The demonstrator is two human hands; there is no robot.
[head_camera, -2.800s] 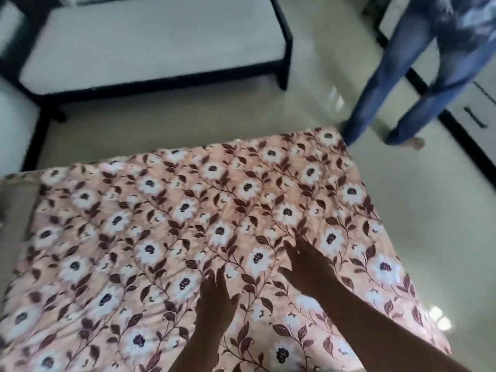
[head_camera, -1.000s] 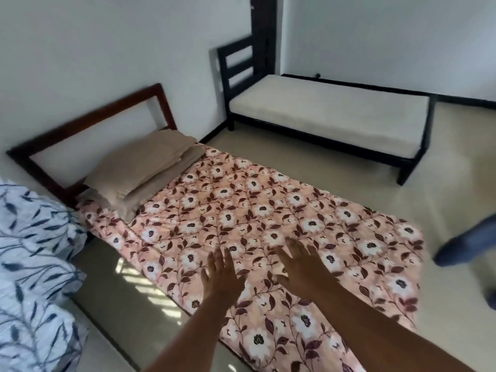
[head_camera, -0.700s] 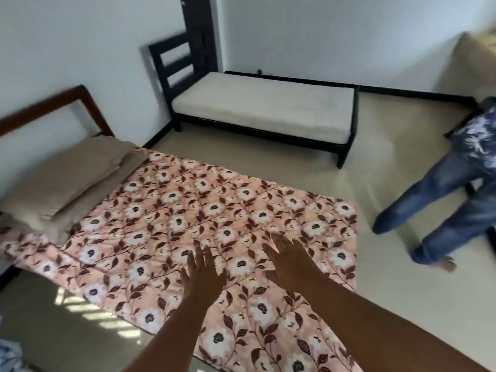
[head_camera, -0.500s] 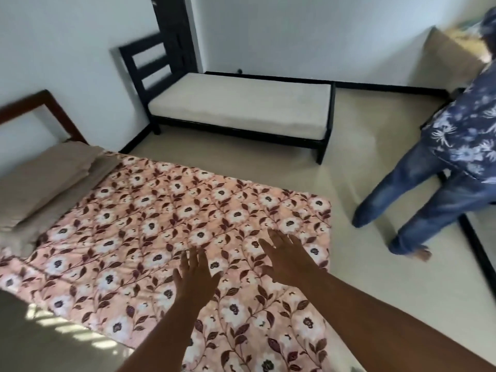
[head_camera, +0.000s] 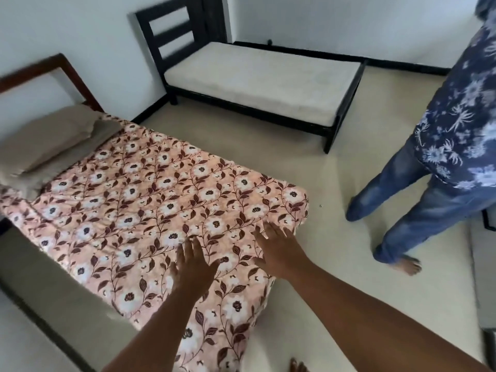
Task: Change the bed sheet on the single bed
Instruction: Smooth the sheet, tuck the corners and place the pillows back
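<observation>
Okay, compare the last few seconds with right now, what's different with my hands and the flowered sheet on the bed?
Little changed. Both the left hand and right hand stay open, fingers spread over the flowered sheet near the foot corner, gripping nothing. Mostly the view swung: the headboard end and tan pillows came into sight, and the standing person now appears closer on the right. The sheet stays spread flat.

A second person [head_camera: 440, 167] stands beside a black-framed bare bed [head_camera: 257, 79].
</observation>
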